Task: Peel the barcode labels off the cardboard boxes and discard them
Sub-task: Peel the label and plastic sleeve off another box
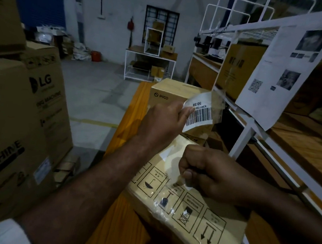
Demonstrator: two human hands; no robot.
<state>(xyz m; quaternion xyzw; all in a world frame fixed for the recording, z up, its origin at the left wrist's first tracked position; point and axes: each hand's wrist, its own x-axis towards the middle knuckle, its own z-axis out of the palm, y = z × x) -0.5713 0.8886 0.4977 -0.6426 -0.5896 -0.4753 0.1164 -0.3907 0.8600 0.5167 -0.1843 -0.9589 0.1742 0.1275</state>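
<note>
My left hand (164, 122) pinches a white barcode label (200, 113) with clear tape stuck to it, lifted clear of the boxes. My right hand (208, 172) is a fist over the near cardboard box (203, 216), pinching a strip of clear tape (179, 180) that still clings to the box top. That box lies tilted and shows black handling symbols and a small white label remnant (165, 153). Behind it stands a second box (169, 95) printed PICO, partly hidden by the label and my left hand.
Both boxes rest on an orange wooden table (119, 214). Large LG cartons (23, 112) are stacked at the left. A white metal rack (251, 128) with boxes and a taped paper sheet (281, 73) stands at the right. Grey floor lies beyond.
</note>
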